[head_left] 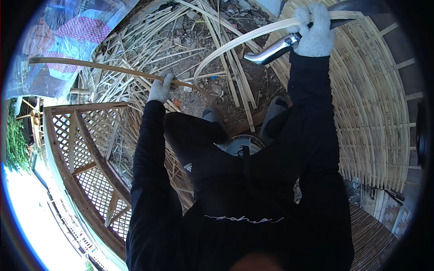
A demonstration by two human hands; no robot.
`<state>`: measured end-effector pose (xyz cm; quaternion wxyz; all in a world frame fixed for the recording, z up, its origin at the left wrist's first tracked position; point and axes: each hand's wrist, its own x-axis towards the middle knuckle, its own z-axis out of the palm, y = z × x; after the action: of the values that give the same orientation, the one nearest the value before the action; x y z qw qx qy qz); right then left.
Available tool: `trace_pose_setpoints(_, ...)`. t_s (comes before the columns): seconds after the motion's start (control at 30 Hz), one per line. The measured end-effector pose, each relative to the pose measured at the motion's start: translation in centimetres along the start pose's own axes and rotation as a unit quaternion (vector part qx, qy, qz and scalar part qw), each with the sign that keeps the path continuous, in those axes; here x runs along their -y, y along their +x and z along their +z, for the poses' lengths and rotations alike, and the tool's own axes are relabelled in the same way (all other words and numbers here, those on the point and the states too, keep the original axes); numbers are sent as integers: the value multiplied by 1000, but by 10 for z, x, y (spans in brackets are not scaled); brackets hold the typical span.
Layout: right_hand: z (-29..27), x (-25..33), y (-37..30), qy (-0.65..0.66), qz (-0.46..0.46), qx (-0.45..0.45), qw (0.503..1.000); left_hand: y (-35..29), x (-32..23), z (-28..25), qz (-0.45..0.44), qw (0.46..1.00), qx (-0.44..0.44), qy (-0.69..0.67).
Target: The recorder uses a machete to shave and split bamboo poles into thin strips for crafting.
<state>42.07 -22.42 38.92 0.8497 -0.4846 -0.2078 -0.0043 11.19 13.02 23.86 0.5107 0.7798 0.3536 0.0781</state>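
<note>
My left hand, in a pale knit glove, is closed around a long, narrow brown bamboo strip that runs out to the upper left. At the upper right, my gloved right hand grips a large knife. Its shiny curved metal handle sticks out toward the left, and its dark blade extends to the right. A pale bamboo strip also passes through the right hand's fingers. It bows down leftward, its lower end close to the brown strip beside my left hand; whether they join I cannot tell.
Loose bamboo strips litter the dirt ground ahead. A slatted bamboo panel stands at the right, a wooden lattice frame at the left. Plastic sheeting hangs at the upper left. A round grey container shows between my legs.
</note>
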Motion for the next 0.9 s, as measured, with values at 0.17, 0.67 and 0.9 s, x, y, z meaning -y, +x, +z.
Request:
trace_pose_setpoints(0.17, -24, 5, 0, -45, -6, -5, 999, 6, -2, -9, -27, 999, 7, -43)
trace_pose_setpoints(0.67, -149, 51, 31, -206, 2, 37, 978, 19, 43, -27, -91, 979, -33, -181)
trace_pose_setpoints(0.9, -190, 71, 49, -226, 29, 52, 972, 13, 63, -19, -113, 973, -27, -197)
